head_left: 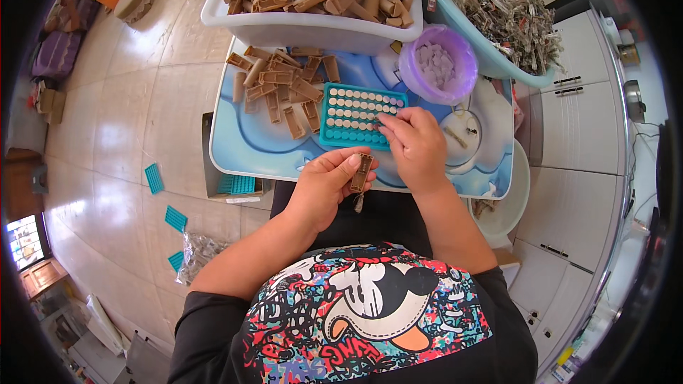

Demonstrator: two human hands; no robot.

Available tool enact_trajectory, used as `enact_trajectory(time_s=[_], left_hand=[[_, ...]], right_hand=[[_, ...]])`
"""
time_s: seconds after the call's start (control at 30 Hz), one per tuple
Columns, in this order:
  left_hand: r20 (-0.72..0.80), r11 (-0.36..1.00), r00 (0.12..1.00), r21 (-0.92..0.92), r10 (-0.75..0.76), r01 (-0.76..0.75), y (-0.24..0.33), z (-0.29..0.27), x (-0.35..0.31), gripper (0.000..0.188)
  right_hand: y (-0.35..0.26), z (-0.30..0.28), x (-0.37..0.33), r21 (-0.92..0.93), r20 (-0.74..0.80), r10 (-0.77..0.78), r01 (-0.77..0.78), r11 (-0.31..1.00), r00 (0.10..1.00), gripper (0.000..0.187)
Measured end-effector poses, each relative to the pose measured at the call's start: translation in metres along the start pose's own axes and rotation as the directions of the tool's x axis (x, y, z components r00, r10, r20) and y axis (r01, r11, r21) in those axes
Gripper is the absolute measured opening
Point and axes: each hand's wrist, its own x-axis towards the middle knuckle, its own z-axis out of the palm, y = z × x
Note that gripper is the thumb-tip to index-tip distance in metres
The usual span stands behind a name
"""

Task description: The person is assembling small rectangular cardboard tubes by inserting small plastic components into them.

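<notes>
Brown plastic casing [363, 168] is in the left hand [331, 175], pinched between thumb and fingers, closed firmly enough to keep it raised, tilted, at the near edge of the table. A short lead [359, 203] hangs below this grip. The right hand [420, 146] has thumb and fingertips drawn close together over the teal tray [345, 134], just beyond the held casing; whether anything sits between them cannot be told.

Risks, in this inspector's judgement:

1. Small pale discs [356, 104], in rows beyond the right fingertips, could be knocked out of place if the fingers catch a neighbour on lifting.
2. A disc could slip from so fine a pinch and fall between the hands, past the table edge.
3. The casing, held by one hand alone, could turn if pressed off-centre; the hanging lead could snag on the tray's near rim.
4. Loose casings [286, 85], heaped left of and beyond the tray, could slide against it if nudged.
5. The purple bowl [466, 71], beyond and right of the right hand, could be struck by a wide reach.
</notes>
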Motion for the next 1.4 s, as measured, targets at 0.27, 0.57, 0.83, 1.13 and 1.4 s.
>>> enact_trajectory(time_s=[0.27,0.57,0.83,1.13,1.4], left_hand=[[-0.025,0.997,0.999,-0.068,0.033,-0.035,0.001,0.002,0.003,0.028],[-0.031,0.993,0.999,-0.115,0.032,-0.036,-0.003,-0.001,0.005,0.026],[-0.04,0.993,0.999,-0.114,0.035,-0.04,0.0,0.0,0.004,0.026],[-0.034,0.991,0.998,-0.122,0.044,-0.048,-0.003,-0.002,0.006,0.027],[-0.032,0.992,0.998,-0.113,0.047,-0.05,0.0,0.001,0.004,0.03]], right_hand=[[0.0,0.001,-0.001,0.07,0.001,-0.083,0.083,0.994,0.997,0.014],[-0.028,-0.011,-0.011,0.191,0.064,-0.118,0.104,0.976,0.991,0.016],[-0.026,-0.01,-0.006,0.176,0.086,-0.134,0.117,0.977,0.987,0.016],[-0.019,-0.011,-0.006,0.179,0.06,-0.147,0.134,0.975,0.987,0.017],[0.002,0.009,0.006,0.027,0.101,-0.096,0.093,0.995,0.99,0.017]])
